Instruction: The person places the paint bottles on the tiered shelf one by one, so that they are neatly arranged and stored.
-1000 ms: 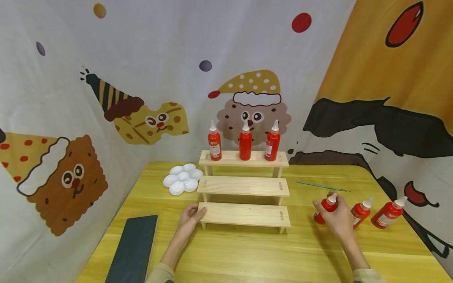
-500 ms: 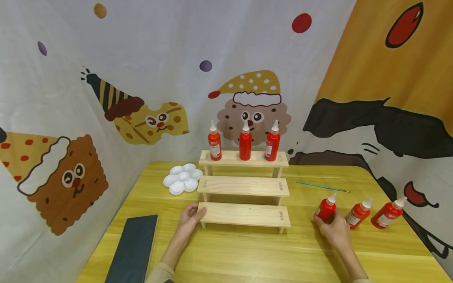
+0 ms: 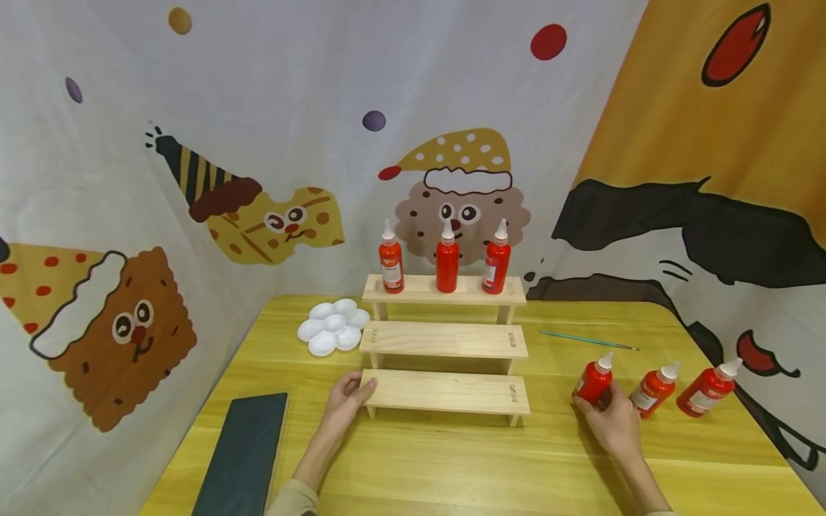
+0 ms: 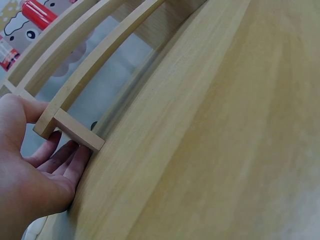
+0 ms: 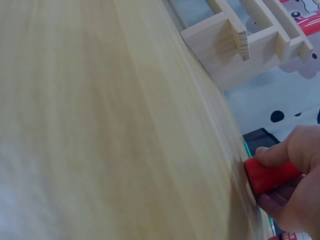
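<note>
Cartoon-printed cloth (image 3: 284, 86) hangs behind and beside a yellowish wooden table (image 3: 419, 459), a backdrop that probably serves to screen off the workspace. One red bottle (image 3: 592, 381) stands near the table's right side, its base at the tabletop and white nozzle up. The right hand (image 3: 613, 424) grasps it low, thumb on one side and fingers on the other, likely because that leaves the narrow nozzle free. Just to its right are two more red bottles (image 3: 652, 393) (image 3: 706, 390), within easy reach of that hand. Behind lies a thin brush (image 3: 587, 340). At the centre, the left hand (image 3: 345, 401) pinches the left end of the lowest step of a wooden rack (image 3: 445, 390), presumably to steady it. Three red bottles (image 3: 391, 265) stand upright and apart along the top step, a spacing that seems meant to keep each visible. Farther left are a white palette (image 3: 334, 322), just beside the rack, and a dark flat board (image 3: 241, 455).
</note>
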A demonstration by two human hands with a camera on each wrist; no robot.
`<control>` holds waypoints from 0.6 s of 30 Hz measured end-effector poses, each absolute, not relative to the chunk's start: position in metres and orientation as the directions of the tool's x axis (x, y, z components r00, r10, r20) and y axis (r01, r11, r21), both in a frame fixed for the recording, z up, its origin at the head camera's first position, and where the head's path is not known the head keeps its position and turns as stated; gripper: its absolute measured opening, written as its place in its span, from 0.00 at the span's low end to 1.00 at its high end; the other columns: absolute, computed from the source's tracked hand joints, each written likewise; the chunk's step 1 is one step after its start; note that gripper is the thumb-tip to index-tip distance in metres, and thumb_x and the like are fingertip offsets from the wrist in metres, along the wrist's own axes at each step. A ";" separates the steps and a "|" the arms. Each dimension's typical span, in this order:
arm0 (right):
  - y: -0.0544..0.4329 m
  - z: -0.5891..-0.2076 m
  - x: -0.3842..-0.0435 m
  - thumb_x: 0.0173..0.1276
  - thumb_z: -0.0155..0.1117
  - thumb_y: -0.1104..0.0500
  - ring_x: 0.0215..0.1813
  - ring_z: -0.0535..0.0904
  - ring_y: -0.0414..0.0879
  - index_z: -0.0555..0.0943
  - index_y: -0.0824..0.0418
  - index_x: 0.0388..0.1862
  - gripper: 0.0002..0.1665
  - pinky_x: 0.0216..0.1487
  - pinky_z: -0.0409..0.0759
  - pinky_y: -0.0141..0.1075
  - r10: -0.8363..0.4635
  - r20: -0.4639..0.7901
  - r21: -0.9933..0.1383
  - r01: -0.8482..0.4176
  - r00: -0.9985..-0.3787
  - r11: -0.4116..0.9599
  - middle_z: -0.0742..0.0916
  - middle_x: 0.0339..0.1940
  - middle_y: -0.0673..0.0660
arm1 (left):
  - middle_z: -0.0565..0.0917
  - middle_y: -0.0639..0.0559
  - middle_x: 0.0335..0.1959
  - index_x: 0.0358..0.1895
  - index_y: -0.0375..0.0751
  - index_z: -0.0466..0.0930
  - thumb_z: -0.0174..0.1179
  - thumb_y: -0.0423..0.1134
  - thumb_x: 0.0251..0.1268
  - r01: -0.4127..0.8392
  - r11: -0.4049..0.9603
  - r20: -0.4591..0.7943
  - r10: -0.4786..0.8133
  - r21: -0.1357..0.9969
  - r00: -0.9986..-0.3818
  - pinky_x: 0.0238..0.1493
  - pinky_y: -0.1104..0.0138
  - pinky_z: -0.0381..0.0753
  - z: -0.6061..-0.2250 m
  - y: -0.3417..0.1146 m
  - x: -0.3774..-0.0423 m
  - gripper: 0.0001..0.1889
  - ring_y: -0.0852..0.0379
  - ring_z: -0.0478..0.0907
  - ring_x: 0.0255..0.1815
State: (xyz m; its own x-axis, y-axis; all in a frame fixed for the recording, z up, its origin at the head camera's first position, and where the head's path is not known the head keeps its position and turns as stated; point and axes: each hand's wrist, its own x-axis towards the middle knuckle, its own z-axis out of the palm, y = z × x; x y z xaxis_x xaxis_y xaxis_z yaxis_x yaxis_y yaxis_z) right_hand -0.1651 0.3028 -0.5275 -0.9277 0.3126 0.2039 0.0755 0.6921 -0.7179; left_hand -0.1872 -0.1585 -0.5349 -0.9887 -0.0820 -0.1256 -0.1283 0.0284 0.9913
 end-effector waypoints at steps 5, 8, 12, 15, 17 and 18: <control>0.299 -0.523 -0.166 0.64 0.74 0.61 0.53 0.83 0.71 0.74 0.75 0.58 0.29 0.47 0.83 0.46 0.332 0.194 -0.731 0.090 -0.923 0.676 0.84 0.52 0.79 | 0.83 0.41 0.52 0.57 0.32 0.73 0.65 0.42 0.70 -0.138 0.030 -0.135 -0.091 0.990 -0.987 0.47 0.71 0.80 -0.536 -0.158 -0.187 0.21 0.59 0.80 0.45; 0.295 -0.517 -0.167 0.67 0.72 0.59 0.55 0.82 0.71 0.73 0.74 0.60 0.30 0.51 0.83 0.40 0.328 0.177 -0.765 0.080 -0.928 0.639 0.83 0.54 0.79 | 0.83 0.42 0.52 0.57 0.31 0.73 0.65 0.41 0.70 -0.136 0.022 -0.133 -0.093 0.990 -0.987 0.47 0.71 0.80 -0.536 -0.158 -0.187 0.21 0.59 0.80 0.45; 0.287 -0.505 -0.170 0.69 0.70 0.58 0.59 0.82 0.69 0.72 0.72 0.64 0.30 0.53 0.84 0.33 0.326 0.181 -0.799 0.055 -0.928 0.598 0.83 0.58 0.77 | 0.83 0.42 0.51 0.56 0.31 0.73 0.65 0.41 0.70 -0.129 0.021 -0.127 -0.088 0.991 -0.988 0.46 0.71 0.81 -0.536 -0.158 -0.188 0.20 0.59 0.80 0.45; 0.277 -0.495 -0.172 0.69 0.71 0.58 0.58 0.82 0.69 0.74 0.71 0.63 0.29 0.56 0.84 0.48 0.318 0.225 -0.796 0.014 -0.921 0.605 0.84 0.57 0.75 | 0.83 0.42 0.51 0.56 0.31 0.73 0.65 0.41 0.70 -0.131 0.020 -0.128 -0.086 0.991 -0.988 0.46 0.71 0.81 -0.535 -0.157 -0.188 0.20 0.59 0.80 0.45; 0.268 -0.487 -0.173 0.68 0.71 0.58 0.57 0.83 0.69 0.75 0.70 0.62 0.28 0.56 0.83 0.50 0.304 0.257 -0.796 -0.023 -0.917 0.605 0.85 0.56 0.75 | 0.83 0.42 0.52 0.57 0.31 0.73 0.65 0.40 0.70 -0.133 0.018 -0.131 -0.088 0.991 -0.988 0.47 0.71 0.81 -0.535 -0.157 -0.188 0.20 0.59 0.80 0.45; 0.264 -0.483 -0.173 0.68 0.72 0.59 0.57 0.84 0.69 0.75 0.70 0.61 0.28 0.55 0.84 0.46 0.297 0.277 -0.795 -0.044 -0.914 0.605 0.86 0.54 0.74 | 0.83 0.41 0.52 0.57 0.31 0.73 0.65 0.41 0.70 -0.134 0.018 -0.132 -0.088 0.991 -0.987 0.47 0.72 0.81 -0.535 -0.157 -0.188 0.21 0.59 0.80 0.45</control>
